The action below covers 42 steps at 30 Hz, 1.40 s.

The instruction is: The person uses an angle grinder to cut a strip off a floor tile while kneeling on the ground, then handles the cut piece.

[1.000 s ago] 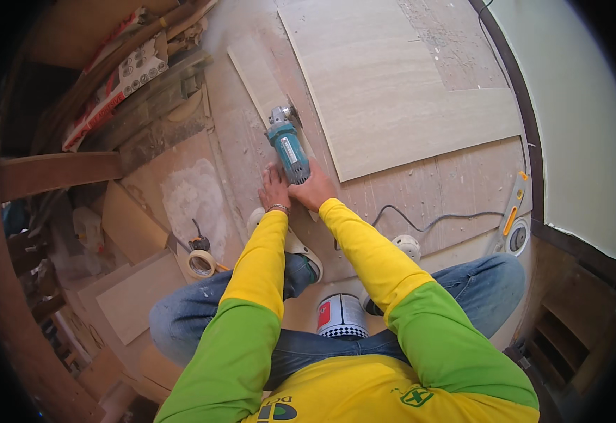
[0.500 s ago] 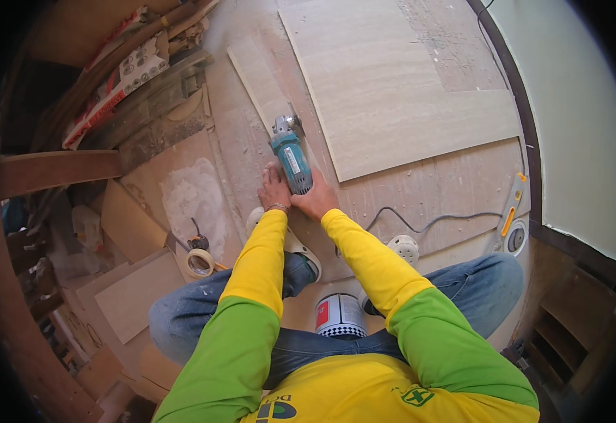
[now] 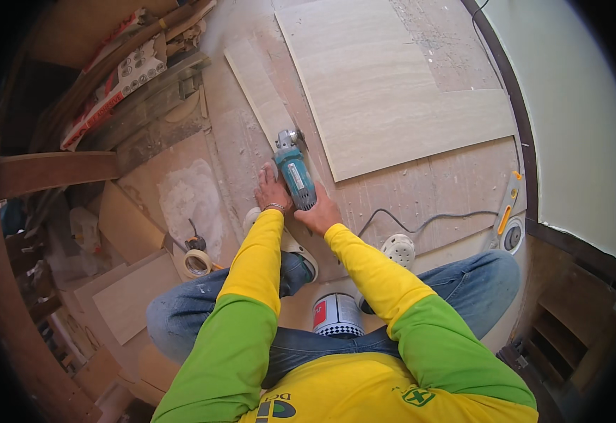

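Note:
A teal angle grinder with a metal head lies over a narrow strip of tile, its disc side turned to the right. My right hand is wrapped round the rear of the grinder's body. Just left of the tool, my left hand lies with its fingers stretched forward, pressing down beside the grinder at the strip's near end. What lies under the left palm is hidden. A large beige tile lies to the right of the strip, apart from it.
A grey cable snakes across the right side. A spirit level leans near a round disc by the wall. A paint can stands between my legs. Masking tape and tile offcuts lie left; boards are stacked far left.
The grinder has come a little toward me along the tile strip, with my right hand on it. My left hand stays about where it was. The dust haze at the far end has thinned.

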Each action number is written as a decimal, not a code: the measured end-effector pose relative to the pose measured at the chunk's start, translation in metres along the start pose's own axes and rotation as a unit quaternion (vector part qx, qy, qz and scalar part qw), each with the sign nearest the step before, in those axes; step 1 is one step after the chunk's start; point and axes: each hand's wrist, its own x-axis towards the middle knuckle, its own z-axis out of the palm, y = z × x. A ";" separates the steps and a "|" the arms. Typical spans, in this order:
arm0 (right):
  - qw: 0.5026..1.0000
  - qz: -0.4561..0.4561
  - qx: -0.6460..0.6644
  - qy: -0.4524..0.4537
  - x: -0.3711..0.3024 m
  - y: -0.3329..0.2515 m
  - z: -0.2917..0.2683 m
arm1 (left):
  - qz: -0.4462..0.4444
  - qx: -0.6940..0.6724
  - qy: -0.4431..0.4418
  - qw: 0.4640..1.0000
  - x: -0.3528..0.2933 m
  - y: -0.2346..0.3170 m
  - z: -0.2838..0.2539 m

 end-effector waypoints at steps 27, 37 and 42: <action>0.996 -0.074 -0.026 0.053 -0.040 -0.066 -0.130 | -0.228 -0.202 0.078 0.949 -0.088 0.070 0.019; 0.985 -0.124 0.061 0.103 -0.111 -0.108 -0.233 | -0.335 -0.290 -0.006 0.896 -0.080 0.084 0.014; 0.974 -0.109 0.157 0.121 -0.098 -0.107 -0.226 | -0.263 -0.344 -0.026 0.901 -0.057 0.049 0.044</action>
